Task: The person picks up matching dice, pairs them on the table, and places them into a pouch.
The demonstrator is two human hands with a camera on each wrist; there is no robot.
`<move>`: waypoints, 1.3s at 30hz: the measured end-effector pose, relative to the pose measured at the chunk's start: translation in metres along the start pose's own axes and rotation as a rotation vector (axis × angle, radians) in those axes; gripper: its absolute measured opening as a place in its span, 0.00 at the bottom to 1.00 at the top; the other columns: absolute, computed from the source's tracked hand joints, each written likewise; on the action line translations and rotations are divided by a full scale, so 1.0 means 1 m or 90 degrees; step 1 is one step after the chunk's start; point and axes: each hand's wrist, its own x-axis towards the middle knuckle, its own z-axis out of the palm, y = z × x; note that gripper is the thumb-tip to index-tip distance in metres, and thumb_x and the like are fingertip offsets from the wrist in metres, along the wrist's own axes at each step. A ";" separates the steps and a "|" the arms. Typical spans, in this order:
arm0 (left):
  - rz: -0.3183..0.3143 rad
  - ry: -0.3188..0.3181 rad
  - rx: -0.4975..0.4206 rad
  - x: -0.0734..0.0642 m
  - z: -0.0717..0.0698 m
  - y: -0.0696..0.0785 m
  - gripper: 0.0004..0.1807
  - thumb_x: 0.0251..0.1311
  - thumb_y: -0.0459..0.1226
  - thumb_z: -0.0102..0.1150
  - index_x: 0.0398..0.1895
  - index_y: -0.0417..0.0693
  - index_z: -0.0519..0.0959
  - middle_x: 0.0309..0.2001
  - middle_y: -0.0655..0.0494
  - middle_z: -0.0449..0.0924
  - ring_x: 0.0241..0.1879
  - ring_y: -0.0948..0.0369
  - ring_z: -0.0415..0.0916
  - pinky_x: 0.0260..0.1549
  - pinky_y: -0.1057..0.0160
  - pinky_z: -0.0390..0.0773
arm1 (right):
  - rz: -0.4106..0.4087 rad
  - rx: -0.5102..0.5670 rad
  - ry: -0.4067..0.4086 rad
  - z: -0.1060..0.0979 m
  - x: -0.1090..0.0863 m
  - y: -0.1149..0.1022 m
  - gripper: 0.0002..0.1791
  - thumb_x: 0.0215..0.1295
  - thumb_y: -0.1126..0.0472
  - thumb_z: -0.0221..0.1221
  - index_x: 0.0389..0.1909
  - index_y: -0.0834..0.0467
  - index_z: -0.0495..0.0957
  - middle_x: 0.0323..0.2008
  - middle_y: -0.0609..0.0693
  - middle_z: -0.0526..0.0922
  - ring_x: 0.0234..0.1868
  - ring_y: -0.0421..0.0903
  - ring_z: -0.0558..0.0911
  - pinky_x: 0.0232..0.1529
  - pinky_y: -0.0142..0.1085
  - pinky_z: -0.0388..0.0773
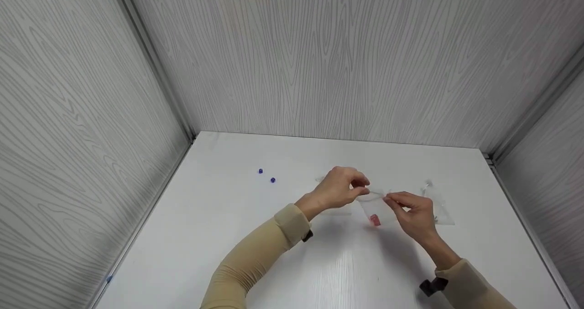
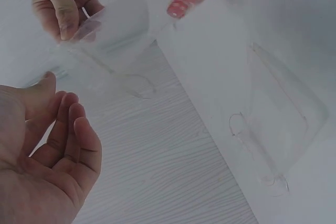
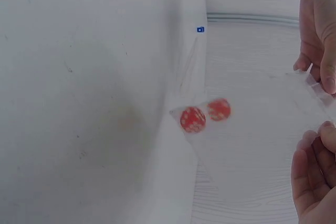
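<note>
A clear plastic bag (image 1: 367, 204) hangs between both hands, with two red dice (image 3: 193, 119) showing white dots in its bottom corner. My left hand (image 1: 340, 188) is at the bag's mouth, thumb and fingertips pinching its edge. On the other side, my right hand (image 1: 413, 213) pinches the mouth between thumb and fingers. The left wrist view shows the left hand (image 2: 52, 145) below the right hand (image 2: 68, 3). A thin pale loop (image 2: 139, 85), like a drawstring, trails from the mouth.
Two small blue dice (image 1: 273, 180) lie on the white table (image 1: 219, 217) left of the hands. Another clear bag (image 1: 442, 208) lies beyond the right hand. A further clear bag (image 2: 289, 103) lies flat near the left hand. Grey wood-grain panels (image 1: 292, 62) wall the table in.
</note>
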 end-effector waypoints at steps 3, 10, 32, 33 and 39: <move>0.009 0.014 0.000 -0.001 -0.001 -0.001 0.12 0.79 0.40 0.70 0.55 0.45 0.93 0.49 0.52 0.95 0.47 0.61 0.91 0.50 0.69 0.86 | -0.004 -0.001 0.007 0.000 0.000 0.001 0.13 0.56 0.86 0.73 0.37 0.68 0.94 0.33 0.66 0.93 0.37 0.26 0.89 0.42 0.18 0.84; -0.003 0.043 -0.026 -0.007 -0.003 -0.009 0.13 0.79 0.41 0.70 0.55 0.43 0.92 0.48 0.50 0.94 0.48 0.58 0.90 0.54 0.61 0.89 | 0.000 -0.026 0.012 -0.001 0.000 0.000 0.12 0.58 0.84 0.74 0.36 0.65 0.95 0.33 0.65 0.94 0.39 0.24 0.89 0.43 0.17 0.83; -0.120 0.004 -0.215 -0.017 0.020 -0.031 0.12 0.76 0.43 0.73 0.52 0.47 0.94 0.48 0.51 0.96 0.40 0.70 0.83 0.42 0.72 0.81 | 0.008 0.042 0.003 0.002 0.008 -0.015 0.12 0.61 0.87 0.69 0.39 0.72 0.93 0.35 0.56 0.96 0.39 0.28 0.91 0.43 0.20 0.86; -0.117 0.012 -0.215 -0.017 0.020 -0.031 0.10 0.76 0.43 0.73 0.49 0.47 0.95 0.45 0.51 0.96 0.38 0.72 0.82 0.41 0.73 0.80 | 0.006 0.041 0.005 0.002 0.008 -0.015 0.12 0.61 0.87 0.68 0.39 0.71 0.93 0.35 0.56 0.96 0.38 0.28 0.91 0.43 0.20 0.86; -0.084 0.059 -0.209 -0.016 0.019 -0.025 0.09 0.76 0.41 0.73 0.45 0.46 0.97 0.42 0.51 0.97 0.35 0.75 0.84 0.38 0.74 0.84 | 0.021 0.042 0.009 -0.002 0.005 -0.015 0.11 0.62 0.85 0.70 0.39 0.70 0.93 0.36 0.54 0.96 0.38 0.29 0.91 0.41 0.20 0.86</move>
